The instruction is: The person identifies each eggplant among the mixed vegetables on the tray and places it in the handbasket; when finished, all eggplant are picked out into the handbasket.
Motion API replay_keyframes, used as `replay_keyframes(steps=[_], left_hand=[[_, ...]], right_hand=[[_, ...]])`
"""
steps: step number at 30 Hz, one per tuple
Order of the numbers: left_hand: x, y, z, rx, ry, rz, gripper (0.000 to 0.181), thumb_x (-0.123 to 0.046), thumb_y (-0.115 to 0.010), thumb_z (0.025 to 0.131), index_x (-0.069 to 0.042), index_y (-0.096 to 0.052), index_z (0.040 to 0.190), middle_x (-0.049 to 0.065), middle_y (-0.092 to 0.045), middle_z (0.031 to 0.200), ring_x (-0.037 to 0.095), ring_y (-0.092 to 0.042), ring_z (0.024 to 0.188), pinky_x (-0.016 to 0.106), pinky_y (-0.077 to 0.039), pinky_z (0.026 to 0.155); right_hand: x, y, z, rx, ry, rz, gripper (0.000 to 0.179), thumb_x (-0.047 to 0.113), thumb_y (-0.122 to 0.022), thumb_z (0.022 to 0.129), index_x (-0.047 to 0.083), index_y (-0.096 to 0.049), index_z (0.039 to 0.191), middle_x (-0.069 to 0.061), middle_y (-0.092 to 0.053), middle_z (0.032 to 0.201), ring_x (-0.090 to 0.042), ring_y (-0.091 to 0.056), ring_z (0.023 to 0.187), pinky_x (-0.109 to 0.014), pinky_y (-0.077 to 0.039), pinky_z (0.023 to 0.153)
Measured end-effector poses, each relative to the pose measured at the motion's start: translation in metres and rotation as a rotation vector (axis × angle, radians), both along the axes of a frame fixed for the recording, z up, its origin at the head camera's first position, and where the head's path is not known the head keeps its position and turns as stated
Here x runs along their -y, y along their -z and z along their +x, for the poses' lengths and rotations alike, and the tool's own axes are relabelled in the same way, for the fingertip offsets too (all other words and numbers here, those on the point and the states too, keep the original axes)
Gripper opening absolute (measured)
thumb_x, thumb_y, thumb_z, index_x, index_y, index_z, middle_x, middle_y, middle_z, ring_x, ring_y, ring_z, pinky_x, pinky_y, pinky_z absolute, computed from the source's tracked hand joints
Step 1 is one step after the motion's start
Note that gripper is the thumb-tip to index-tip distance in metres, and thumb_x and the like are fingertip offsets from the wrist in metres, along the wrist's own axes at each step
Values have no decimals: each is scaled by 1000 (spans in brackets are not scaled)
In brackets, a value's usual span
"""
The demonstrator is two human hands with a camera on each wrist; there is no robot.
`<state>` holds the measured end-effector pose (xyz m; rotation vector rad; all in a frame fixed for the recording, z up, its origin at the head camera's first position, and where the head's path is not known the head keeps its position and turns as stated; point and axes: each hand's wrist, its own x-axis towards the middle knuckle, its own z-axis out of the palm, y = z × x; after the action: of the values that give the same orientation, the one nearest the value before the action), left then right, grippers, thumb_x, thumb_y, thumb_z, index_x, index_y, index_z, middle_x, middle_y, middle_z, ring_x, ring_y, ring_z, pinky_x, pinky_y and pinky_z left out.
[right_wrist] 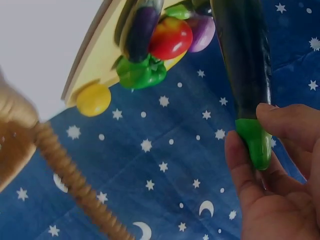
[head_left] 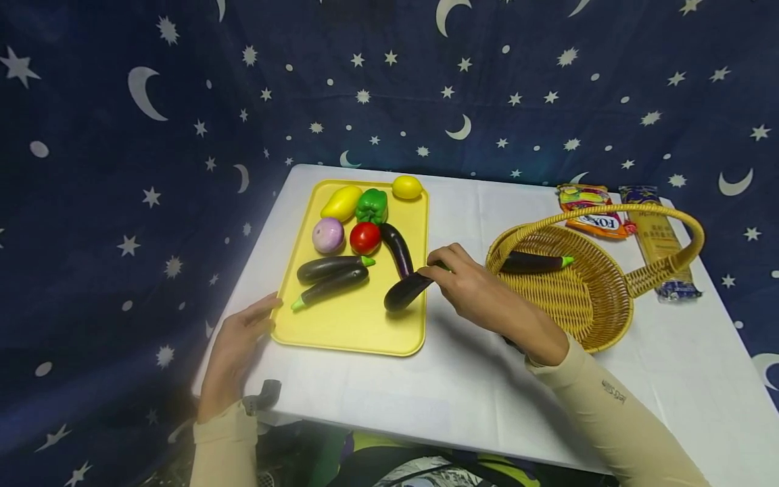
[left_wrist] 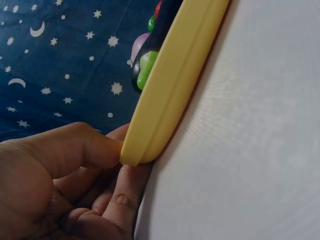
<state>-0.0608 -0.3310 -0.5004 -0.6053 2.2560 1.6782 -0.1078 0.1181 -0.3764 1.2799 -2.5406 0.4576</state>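
My right hand pinches a dark eggplant by its green stem end, the thick end hanging over the right side of the yellow tray. With thumb and fingers my left hand holds the tray's rim at its left side. Two eggplants lie side by side on the tray, and a curved eggplant rests by a red tomato. Behind them are a purple onion, a green bell pepper, a yellow mango and a lemon.
Right of the tray stands a wicker basket with a tall arched handle; another eggplant lies inside. Behind it are a colourful snack bag and a long noodle packet. A star-patterned cloth hangs behind the white table.
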Motion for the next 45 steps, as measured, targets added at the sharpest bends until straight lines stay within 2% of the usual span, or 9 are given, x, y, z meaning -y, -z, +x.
replay_keyframes(steps=[9,19,22,24,27,35,39,42,45], left_hand=[[0,2,1,-33,12,21,49,-7,-62,101,-15,-62,149,-3,-42,171,24,-25,167,53,-15,139],[-1,-1,1,15,5,-15,49,-13,-64,102,-21,-62,150,-5,-43,171,25,-25,167,55,-16,138],[-2,-1,1,36,-1,-7,49,-14,-64,102,-22,-61,151,-6,-42,171,24,-25,167,55,-15,138],[-3,-1,1,36,-2,5,49,-14,-64,103,-22,-61,151,-6,-41,172,24,-24,167,55,-15,138],[-3,-1,2,30,-2,14,49,-12,-63,103,-21,-61,151,-6,-40,172,24,-23,168,54,-15,138],[-2,2,5,-3,8,46,48,-11,-61,104,-20,-60,152,-7,-39,173,24,-23,167,54,-16,138],[-1,3,5,7,9,52,48,-12,-61,105,-21,-59,152,-9,-39,173,22,-23,167,53,-16,138],[-1,3,6,4,12,37,48,-12,-60,105,-20,-59,152,-8,-39,173,23,-23,167,53,-15,138],[-1,1,6,-7,15,24,47,-12,-60,105,-19,-59,152,-7,-39,173,24,-23,167,53,-15,138]], right_hand=[[-31,-11,13,-13,3,-28,41,-10,-71,91,8,-73,127,-13,-63,123,-30,-61,115,-41,-64,89],[-72,-18,27,-111,-25,-120,55,-17,-78,76,4,-73,127,-20,-64,120,-33,-61,110,-42,-58,86],[-89,-23,33,-138,-23,-174,32,-2,-68,96,4,-73,127,-22,-65,121,-34,-61,111,-32,-53,89],[-102,-27,38,-153,5,-204,28,15,-55,108,4,-74,127,-22,-66,121,-33,-60,110,-23,-49,91],[-120,-32,47,-154,81,-233,50,36,-39,114,5,-76,125,-21,-66,120,-30,-57,108,-12,-42,90],[-167,-35,72,-100,329,-335,65,53,-45,110,-3,-77,119,-26,-65,121,9,-47,126,-1,-32,88],[-188,-33,75,-81,416,-326,72,60,-44,107,-3,-76,119,-26,-65,121,17,-41,123,-3,-29,79],[-199,-27,70,-61,426,-322,70,59,-44,105,-1,-77,119,-23,-65,120,18,-40,120,-9,-32,72],[-204,-20,60,-55,421,-282,29,22,-64,104,0,-77,119,-21,-65,119,15,-39,118,-16,-36,72]])
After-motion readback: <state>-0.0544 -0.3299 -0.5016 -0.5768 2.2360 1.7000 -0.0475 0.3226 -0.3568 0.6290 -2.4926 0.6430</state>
